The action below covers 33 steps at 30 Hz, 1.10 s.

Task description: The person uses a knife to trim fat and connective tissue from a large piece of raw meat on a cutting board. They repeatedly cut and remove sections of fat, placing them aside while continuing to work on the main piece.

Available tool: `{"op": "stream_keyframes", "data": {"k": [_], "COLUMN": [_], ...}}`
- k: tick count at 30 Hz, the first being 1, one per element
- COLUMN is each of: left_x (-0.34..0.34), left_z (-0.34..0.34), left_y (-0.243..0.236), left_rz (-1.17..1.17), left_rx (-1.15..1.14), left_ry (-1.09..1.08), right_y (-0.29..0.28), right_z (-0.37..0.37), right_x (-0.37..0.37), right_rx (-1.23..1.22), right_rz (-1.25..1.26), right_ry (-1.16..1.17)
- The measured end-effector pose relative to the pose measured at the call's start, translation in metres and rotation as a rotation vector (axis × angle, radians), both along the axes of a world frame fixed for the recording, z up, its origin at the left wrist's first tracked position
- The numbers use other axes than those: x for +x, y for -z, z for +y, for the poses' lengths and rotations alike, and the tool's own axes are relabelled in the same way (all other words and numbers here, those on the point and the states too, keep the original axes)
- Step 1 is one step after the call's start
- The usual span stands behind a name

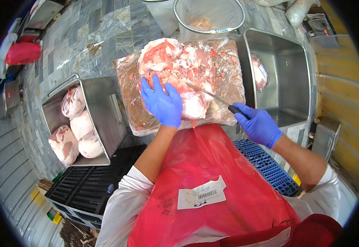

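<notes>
A large piece of raw meat (194, 68), pink with white fat, lies on a brown board (130, 82) wrapped in clear plastic. My left hand (161, 101), in a blue glove, rests on the meat's near left side with its fingers spread. In my right hand (258, 123), gloved the same way, is a knife (218, 99), gripped by its black handle. Its blade points left and away from me, and its tip meets the meat's surface. Small scraps of meat are scattered over the board.
On the left, a steel bin (111, 119) holds several pieces of meat (81, 124). A deep steel bin (286, 78) on the right has one wrapped piece of meat (259, 73). Beyond the board stands a plastic-lined bin (212, 14). Black crates (93, 185) and a blue pallet (266, 164) lie lower down.
</notes>
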State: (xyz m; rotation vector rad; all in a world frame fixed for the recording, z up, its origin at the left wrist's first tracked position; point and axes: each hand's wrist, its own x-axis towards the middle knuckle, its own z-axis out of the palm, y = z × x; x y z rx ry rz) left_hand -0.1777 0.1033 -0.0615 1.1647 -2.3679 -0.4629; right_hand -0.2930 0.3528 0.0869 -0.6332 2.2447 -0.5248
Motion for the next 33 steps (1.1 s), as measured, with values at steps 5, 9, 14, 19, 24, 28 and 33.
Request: {"op": "stream_keyframes", "data": {"k": [5, 9, 14, 19, 24, 28, 33], "left_x": [0.003, 0.001, -0.002, 0.002, 0.011, 0.008, -0.031], "left_z": [-0.009, -0.02, -0.024, -0.03, -0.034, -0.037, 0.002], "left_y": [-0.001, 0.0, 0.008, 0.0, 0.004, 0.005, -0.012], "left_rz": [0.011, -0.047, -0.069, -0.116, -0.142, 0.122, -0.351], "left_rx": [0.032, 0.054, 0.068, 0.206, -0.052, -0.219, -0.254], "left_ry": [0.042, 0.066, 0.097, 0.094, 0.164, 0.589, 0.641], "right_y": [0.025, 0.056, 0.098, 0.107, 0.062, 0.099, 0.126], "right_z": [0.018, 0.029, 0.031, 0.033, 0.048, 0.091, 0.134], "right_x": [0.056, 0.093, 0.126, 0.133, 0.11, 0.116, 0.122], "right_rx": [0.142, 0.166, 0.14, -0.172, -0.228, -0.4, -0.064], "right_rz": [0.484, 0.713, 0.768, 0.595, 0.452, 0.556, 0.395], "right_ry": [-0.107, -0.154, -0.037, 0.225, 0.295, 0.367, 0.43]}}
